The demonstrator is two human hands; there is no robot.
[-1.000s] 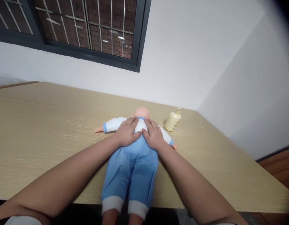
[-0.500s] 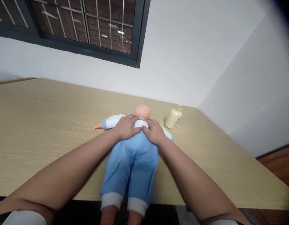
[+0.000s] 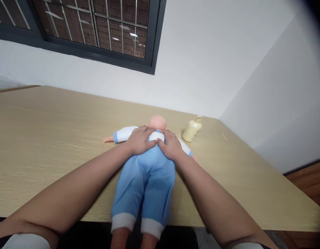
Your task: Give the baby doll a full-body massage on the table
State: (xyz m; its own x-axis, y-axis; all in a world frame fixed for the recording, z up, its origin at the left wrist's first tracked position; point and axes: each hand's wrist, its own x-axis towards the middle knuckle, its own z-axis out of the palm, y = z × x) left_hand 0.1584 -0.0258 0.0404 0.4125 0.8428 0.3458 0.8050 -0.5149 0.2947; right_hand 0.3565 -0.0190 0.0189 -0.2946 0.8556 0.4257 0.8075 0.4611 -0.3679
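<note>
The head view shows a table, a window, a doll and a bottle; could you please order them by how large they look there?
1. Table
2. Window, cut off by the picture's edge
3. Doll, partly covered and cut off below
4. Bottle, clearly smallest

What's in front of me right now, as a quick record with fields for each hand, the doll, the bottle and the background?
Left hand: resting on the doll, upper body
Right hand: resting beside it, also on the upper body
Doll: lying on the table, arms out, blue trousers
Bottle: cream, upright, beyond the right hand
Background: white wall, barred window
</note>
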